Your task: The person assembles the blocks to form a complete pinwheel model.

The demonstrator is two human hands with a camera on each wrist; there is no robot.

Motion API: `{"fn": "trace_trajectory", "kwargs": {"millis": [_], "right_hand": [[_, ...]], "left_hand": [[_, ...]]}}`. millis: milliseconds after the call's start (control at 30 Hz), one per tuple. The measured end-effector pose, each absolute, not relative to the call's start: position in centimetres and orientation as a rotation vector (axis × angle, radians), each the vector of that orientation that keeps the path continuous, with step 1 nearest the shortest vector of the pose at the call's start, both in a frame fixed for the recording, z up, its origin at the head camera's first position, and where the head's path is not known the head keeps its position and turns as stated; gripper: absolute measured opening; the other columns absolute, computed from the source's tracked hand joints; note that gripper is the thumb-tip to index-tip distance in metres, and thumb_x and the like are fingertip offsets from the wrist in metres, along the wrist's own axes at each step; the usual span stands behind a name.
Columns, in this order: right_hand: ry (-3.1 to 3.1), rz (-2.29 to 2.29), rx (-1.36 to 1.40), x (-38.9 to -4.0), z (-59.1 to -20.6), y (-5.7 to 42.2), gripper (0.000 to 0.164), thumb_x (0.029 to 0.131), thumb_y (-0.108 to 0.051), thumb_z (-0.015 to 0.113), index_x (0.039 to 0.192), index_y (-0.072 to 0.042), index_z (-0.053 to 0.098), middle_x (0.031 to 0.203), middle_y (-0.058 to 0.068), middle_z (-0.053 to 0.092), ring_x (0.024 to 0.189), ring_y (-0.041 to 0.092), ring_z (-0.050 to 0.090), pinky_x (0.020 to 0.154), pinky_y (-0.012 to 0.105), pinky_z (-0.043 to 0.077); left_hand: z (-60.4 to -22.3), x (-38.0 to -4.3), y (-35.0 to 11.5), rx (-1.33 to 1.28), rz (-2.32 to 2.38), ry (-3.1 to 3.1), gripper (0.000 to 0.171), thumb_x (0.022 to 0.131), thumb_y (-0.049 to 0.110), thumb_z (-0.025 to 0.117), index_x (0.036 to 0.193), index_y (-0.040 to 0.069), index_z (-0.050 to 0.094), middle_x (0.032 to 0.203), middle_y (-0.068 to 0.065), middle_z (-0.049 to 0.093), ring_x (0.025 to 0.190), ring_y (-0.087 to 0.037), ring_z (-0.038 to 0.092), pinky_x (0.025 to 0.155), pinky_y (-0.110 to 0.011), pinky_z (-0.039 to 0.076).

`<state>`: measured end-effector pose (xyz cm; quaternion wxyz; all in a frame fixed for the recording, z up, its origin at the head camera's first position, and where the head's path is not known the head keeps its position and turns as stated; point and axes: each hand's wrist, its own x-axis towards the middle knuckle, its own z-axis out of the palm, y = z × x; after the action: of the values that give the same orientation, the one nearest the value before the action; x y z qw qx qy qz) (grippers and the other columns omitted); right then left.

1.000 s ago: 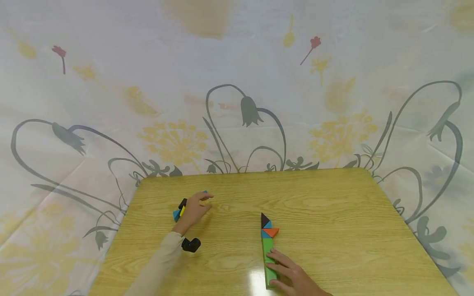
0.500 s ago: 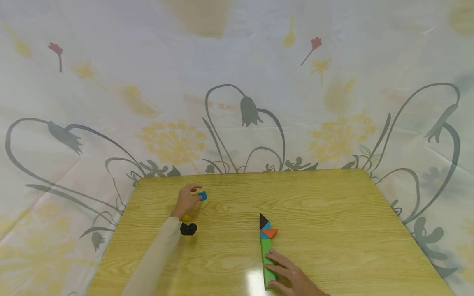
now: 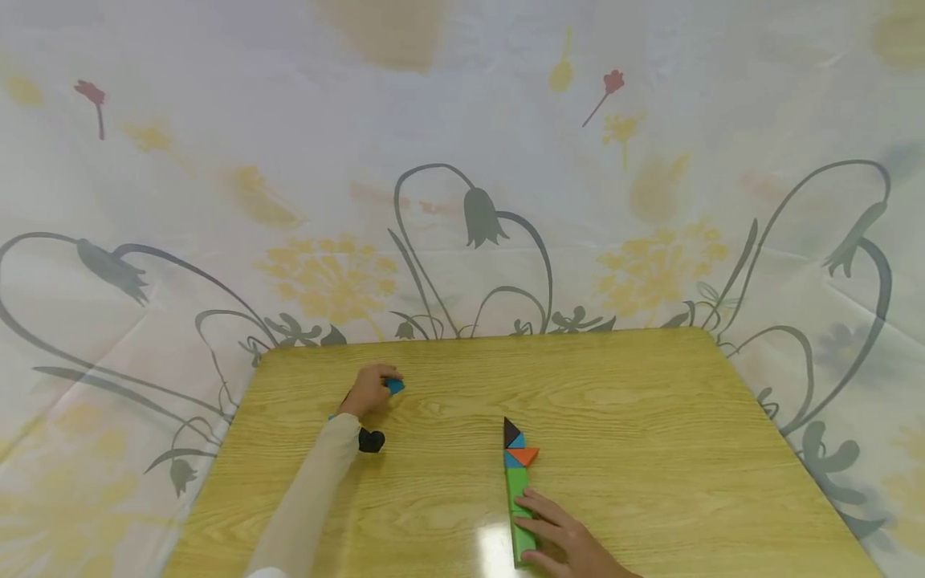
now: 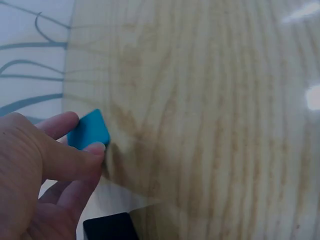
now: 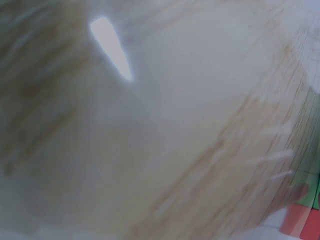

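My left hand (image 3: 367, 391) is at the back left of the table, pinching a small blue block (image 3: 394, 386) between thumb and fingers. In the left wrist view the block (image 4: 91, 131) shows a flat four-sided face, tilted in the grip. My right hand (image 3: 574, 546) rests its fingertips along the right side of two green blocks (image 3: 517, 490) lying end to end. Beyond them, in the same row, lie a blue triangle (image 3: 512, 461), an orange triangle (image 3: 525, 456), another blue triangle (image 3: 517, 441) and a dark triangle (image 3: 510, 433).
Behind the left wrist, other blocks are mostly hidden; a black block (image 4: 111, 227) shows in the left wrist view. A black device (image 3: 372, 440) sits at the left wrist. A patterned curtain (image 3: 462, 241) stands along the back edge of the wooden table (image 3: 650, 417).
My left hand has drawn back a little to the left, reached the blue block and pinched it. The right hand stays on the green blocks. The whole head view shifts slightly left.
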<state>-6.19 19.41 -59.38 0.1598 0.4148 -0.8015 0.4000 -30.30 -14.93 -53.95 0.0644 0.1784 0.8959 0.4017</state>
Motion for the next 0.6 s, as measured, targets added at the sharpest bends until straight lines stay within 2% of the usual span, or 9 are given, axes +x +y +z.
{"fn": "trace_trajectory", "kwargs": {"millis": [200, 367, 600], "right_hand": [[-2.308, 1.125, 1.170, -6.1, -59.1, 19.4, 0.045, 0.084, -0.010, 0.072, 0.124, 0.003, 0.059, 0.134, 0.022, 0.048, 0.133, 0.031, 0.036, 0.107, 0.024, 0.032], [-2.331, 1.148, 1.165, -6.0, -58.9, 19.4, 0.044, 0.085, -0.010, 0.071, 0.124, 0.003, 0.059, 0.134, 0.024, 0.047, 0.133, 0.032, 0.036, 0.108, 0.022, 0.029], [-2.296, 1.122, 1.160, -6.0, -58.8, 19.2, 0.043, 0.084, -0.011, 0.072, 0.123, 0.003, 0.060, 0.131, 0.025, 0.050, 0.128, 0.036, 0.041, 0.106, 0.022, 0.032]], "left_hand": [[-54.4, -29.5, -14.1, 0.611, 1.243, 2.718, 0.028, 0.084, -0.016, 0.059, 0.109, -0.008, 0.066, 0.122, -0.027, 0.056, 0.112, -0.042, 0.053, 0.091, -0.041, 0.049], [-54.5, -29.0, -13.4, 0.549, 1.276, 2.733, 0.026, 0.083, -0.011, 0.065, 0.108, -0.005, 0.067, 0.112, -0.021, 0.061, 0.102, -0.037, 0.058, 0.084, -0.037, 0.052], [-55.3, -28.6, -12.9, 0.491, 1.373, 2.734, 0.029, 0.085, 0.001, 0.069, 0.113, -0.004, 0.063, 0.111, -0.017, 0.062, 0.102, -0.032, 0.058, 0.086, -0.042, 0.050]]}}
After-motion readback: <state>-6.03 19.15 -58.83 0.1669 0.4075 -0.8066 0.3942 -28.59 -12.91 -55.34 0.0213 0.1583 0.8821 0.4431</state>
